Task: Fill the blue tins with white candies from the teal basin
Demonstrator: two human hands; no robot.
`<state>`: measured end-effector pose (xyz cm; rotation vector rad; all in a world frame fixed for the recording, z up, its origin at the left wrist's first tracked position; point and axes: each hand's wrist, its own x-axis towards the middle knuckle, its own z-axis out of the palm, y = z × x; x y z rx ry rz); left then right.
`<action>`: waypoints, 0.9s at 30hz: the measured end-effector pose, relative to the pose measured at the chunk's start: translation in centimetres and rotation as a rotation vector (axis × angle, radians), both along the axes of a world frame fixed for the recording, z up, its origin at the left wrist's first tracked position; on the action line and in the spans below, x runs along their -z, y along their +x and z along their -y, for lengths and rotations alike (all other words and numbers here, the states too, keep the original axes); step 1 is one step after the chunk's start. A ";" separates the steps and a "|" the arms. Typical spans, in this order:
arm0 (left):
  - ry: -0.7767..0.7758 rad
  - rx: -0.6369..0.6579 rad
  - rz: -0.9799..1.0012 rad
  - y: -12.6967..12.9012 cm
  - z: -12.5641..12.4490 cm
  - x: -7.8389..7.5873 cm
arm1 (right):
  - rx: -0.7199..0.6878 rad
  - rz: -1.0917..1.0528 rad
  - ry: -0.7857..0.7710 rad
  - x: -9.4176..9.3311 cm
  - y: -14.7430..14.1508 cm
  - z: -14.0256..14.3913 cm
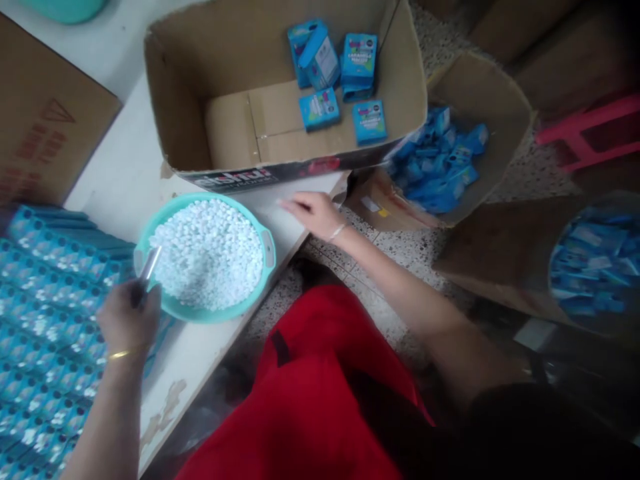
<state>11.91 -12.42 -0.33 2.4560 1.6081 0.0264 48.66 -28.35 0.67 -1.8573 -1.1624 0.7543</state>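
The fingers [131, 308] of the left hand [125, 323] are clamped on the dark handle of a small metal scoop [148, 270], whose blade dips over the near-left rim of the teal basin [269, 247] heaped with white pellets [207, 252]. Left of that hand, rows of open blue packets [45, 313] cover the counter's left side, so the scoop would do best kept level and carried low across the short gap between basin and packets.

The basin sits near the counter's [125, 173] front edge, with bare surface only behind and just right of it. There the right hand [313, 213] rests at the counter's right edge, its fingers [290, 203] loosely together and flat, holding nothing that I can make out. Behind stands an open cardboard box [230, 47] holding a few blue cartons [345, 73], closing off room rearward; beyond the edge, the floor carries a carton of blue sachets [440, 163].
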 end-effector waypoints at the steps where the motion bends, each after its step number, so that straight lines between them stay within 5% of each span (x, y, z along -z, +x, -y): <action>1: 0.018 0.018 0.025 -0.1 0.7 0.5 | 0.078 0.009 -0.001 0.1 0.7 2.8; 7: 0.042 0.073 0.140 0.2 5.8 2.6 | 0.387 0.022 -0.315 2.6 0.3 21.0; 11: 0.037 -0.030 0.252 0.3 9.2 2.9 | 0.305 -0.026 -0.441 2.8 -1.8 27.5; 19: 0.006 -0.309 0.355 -4.0 14.6 2.5 | 0.232 -0.027 -0.481 1.9 -1.2 26.4; 23: -0.062 -0.601 0.404 -5.5 17.0 3.3 | 0.141 -0.015 -0.477 2.7 1.4 24.8; 27: -0.119 -0.819 0.475 -4.3 19.2 4.6 | 0.053 -0.039 -0.516 3.1 5.5 23.4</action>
